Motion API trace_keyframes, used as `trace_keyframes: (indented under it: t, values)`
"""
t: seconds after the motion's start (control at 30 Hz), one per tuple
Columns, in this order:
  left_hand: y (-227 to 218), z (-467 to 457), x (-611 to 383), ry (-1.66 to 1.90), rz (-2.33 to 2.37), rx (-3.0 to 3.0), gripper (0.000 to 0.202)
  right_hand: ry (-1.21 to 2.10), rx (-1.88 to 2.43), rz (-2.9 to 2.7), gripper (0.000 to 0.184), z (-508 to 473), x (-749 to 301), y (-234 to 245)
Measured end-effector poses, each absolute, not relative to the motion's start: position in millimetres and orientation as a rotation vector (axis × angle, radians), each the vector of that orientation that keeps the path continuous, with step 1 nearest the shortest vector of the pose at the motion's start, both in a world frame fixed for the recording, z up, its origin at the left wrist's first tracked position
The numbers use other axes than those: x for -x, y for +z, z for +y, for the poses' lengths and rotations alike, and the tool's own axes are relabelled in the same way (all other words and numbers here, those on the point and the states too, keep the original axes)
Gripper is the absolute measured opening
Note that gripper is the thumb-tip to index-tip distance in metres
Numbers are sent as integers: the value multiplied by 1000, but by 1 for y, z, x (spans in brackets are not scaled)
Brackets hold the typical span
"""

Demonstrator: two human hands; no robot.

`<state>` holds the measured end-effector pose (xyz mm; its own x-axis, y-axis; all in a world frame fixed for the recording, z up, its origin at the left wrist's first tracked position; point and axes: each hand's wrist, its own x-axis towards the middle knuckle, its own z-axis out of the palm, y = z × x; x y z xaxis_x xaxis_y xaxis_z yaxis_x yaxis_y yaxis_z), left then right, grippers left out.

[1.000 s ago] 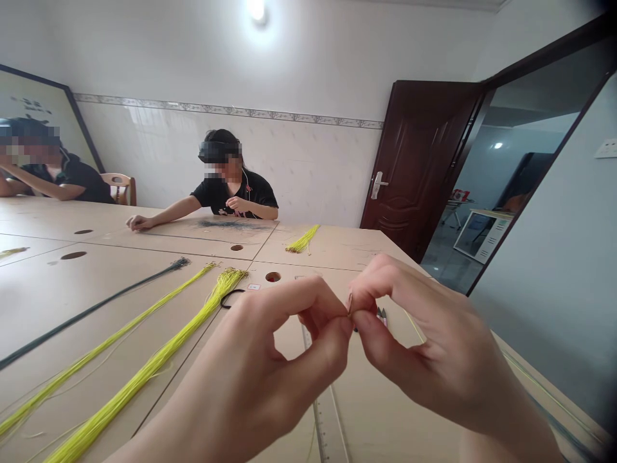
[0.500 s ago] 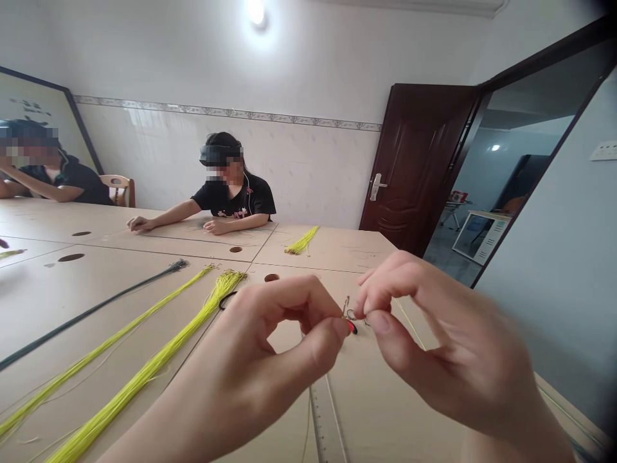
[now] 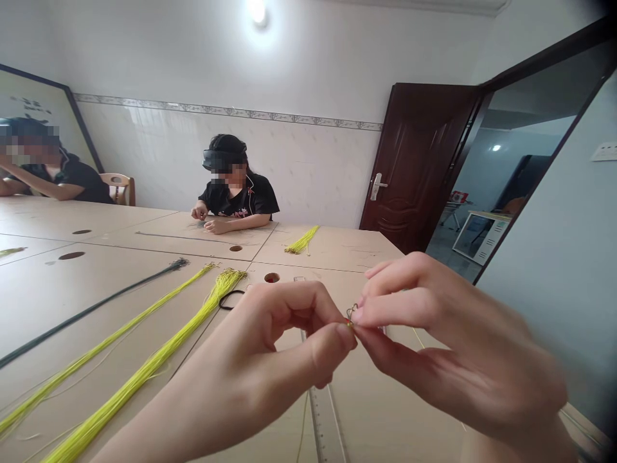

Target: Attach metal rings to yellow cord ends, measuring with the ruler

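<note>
**Q:** What is shown above the table?

**A:** A tiny brass-coloured wire loop (image 3: 351, 313) is pinched in mid-air over a pale laminate table (image 3: 332, 247), between the left hand (image 3: 274, 337) and the right hand (image 3: 463, 347); its exact form is too small to be told with confidence.

**Q:** How are the fingers set?

**A:** The left thumb (image 3: 343, 335) and right fingertips (image 3: 360, 316) are pressed together, clamped on the loop.

**Q:** How would it handle?

**A:** It is judged very light, fairly stiff and probably slippery; a firm fingertip pinch is called for, as it could easily be dropped.

**Q:** What lies nearby?

**A:** A ruler (image 3: 322, 418) lies below the hands; a bundle of yellow cord (image 3: 144, 366) and a black elastic band (image 3: 230, 297) are left of them; a co-worker's hands (image 3: 205, 218) are seen across the table.
</note>
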<state>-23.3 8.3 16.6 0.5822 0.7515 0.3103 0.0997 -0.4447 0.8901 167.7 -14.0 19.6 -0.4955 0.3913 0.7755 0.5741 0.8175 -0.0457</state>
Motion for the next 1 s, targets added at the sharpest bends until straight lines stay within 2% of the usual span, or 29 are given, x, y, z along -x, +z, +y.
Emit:
trace_keyframes:
  t: [0.37, 0.67, 1.0]
  values:
    - [20, 10, 25, 835, 782, -1987, 23, -334, 735, -2154, 6, -13, -165, 16]
    - [18, 8, 25, 843, 768, -2057, 19, -295, 715, -2179, 11, -12, -162, 15]
    - [22, 8, 23, 855, 791, -2046, 18, -396, 717, -2098, 14, -14, -161, 10]
